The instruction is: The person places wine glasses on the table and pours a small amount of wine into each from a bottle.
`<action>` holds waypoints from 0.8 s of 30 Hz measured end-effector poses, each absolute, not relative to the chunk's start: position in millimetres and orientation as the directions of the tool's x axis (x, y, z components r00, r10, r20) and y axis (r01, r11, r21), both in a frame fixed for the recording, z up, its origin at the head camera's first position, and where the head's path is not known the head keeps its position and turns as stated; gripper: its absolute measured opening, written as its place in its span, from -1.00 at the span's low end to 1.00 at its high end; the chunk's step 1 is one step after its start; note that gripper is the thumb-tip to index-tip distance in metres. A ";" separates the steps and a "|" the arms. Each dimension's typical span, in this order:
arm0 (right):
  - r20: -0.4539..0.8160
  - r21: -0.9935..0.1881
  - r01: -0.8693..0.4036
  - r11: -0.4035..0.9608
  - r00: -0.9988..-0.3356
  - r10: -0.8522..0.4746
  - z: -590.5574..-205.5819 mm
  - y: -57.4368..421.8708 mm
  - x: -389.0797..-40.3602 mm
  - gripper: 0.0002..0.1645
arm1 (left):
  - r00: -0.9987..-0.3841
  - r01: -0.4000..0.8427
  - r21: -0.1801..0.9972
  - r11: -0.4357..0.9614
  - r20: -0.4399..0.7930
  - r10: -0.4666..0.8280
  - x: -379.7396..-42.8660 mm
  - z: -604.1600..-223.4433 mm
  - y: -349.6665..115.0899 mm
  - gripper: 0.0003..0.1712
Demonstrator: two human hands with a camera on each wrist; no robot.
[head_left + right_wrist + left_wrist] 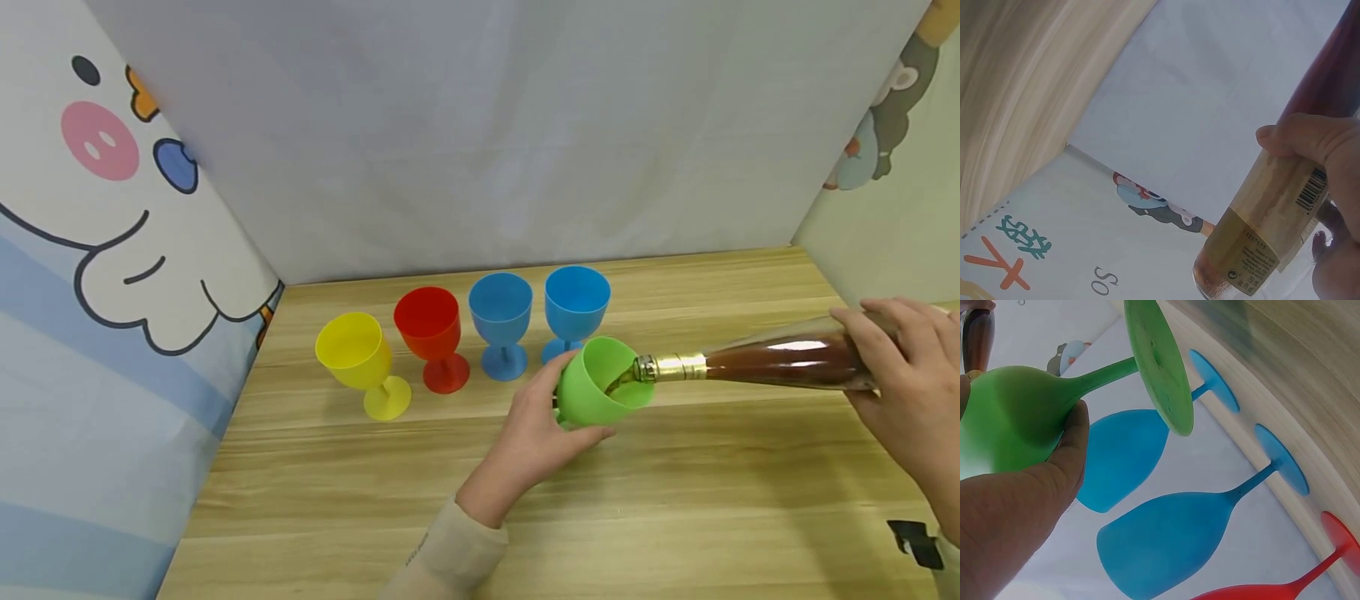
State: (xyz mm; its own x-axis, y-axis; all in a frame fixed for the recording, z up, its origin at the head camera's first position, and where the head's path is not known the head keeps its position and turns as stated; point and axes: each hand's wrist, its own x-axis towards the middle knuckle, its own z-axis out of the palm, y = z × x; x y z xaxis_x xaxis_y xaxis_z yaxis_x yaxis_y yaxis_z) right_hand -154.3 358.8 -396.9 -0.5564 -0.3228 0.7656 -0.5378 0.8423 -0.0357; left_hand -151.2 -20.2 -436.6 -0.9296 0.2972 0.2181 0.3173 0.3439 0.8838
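Note:
My left hand (534, 429) grips a green goblet (592, 392) by its bowl, tilted toward the right. In the left wrist view the green goblet's foot (1159, 362) is raised off the table. From the right, my right hand (911, 379) holds a glass bottle (787, 354) of reddish-brown liquid, almost level. The bottle's gold-wrapped neck (675, 367) points left, its mouth inside the green goblet's rim, with liquid at the mouth. A label with a barcode (1311, 190) shows near my right thumb in the right wrist view.
Behind the green goblet, two blue goblets (501, 312) stand upright, the right one partly covered by it. A red goblet (429, 321) and a yellow goblet (356, 354) stand to their left. The wooden table (315, 508) meets a pale cloth wall (480, 150) at the back.

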 end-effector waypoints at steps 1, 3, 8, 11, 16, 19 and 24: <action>0.769 -0.035 -0.538 0.842 -0.552 -0.321 -397.1 358.7 -154.7 0.08 | -0.929 0.319 0.883 0.345 0.219 0.297 -151.3 -436.8 -20.2 0.05; 0.770 -0.035 -0.539 0.842 -0.551 -0.321 -396.9 358.5 -155.2 0.06 | -0.929 0.320 0.881 0.347 0.221 0.296 -151.8 -437.3 -20.2 0.06; 0.766 -0.039 -0.540 0.841 -0.557 -0.322 -396.0 358.1 -155.3 0.06 | -0.928 0.324 0.881 0.344 0.226 0.296 -151.9 -437.7 -20.3 0.06; 0.760 -0.044 -0.535 0.844 -0.566 -0.320 -395.7 357.7 -154.8 0.09 | -0.930 0.319 0.883 0.346 0.220 0.296 -151.8 -437.5 -20.3 0.06; 0.743 -0.053 -0.516 0.855 -0.592 -0.311 -397.7 356.7 -153.1 0.20 | -0.932 0.311 0.884 0.350 0.210 0.297 -152.3 -438.3 -20.5 0.05; 0.740 -0.060 -0.503 0.862 -0.603 -0.300 -400.9 355.9 -152.0 0.25 | -0.931 0.311 0.884 0.348 0.210 0.298 -152.5 -438.9 -20.3 0.04; 0.730 -0.067 -0.486 0.871 -0.619 -0.289 -405.8 355.7 -149.9 0.30 | -0.933 0.303 0.892 0.337 0.205 0.297 -152.5 -439.4 -19.4 0.03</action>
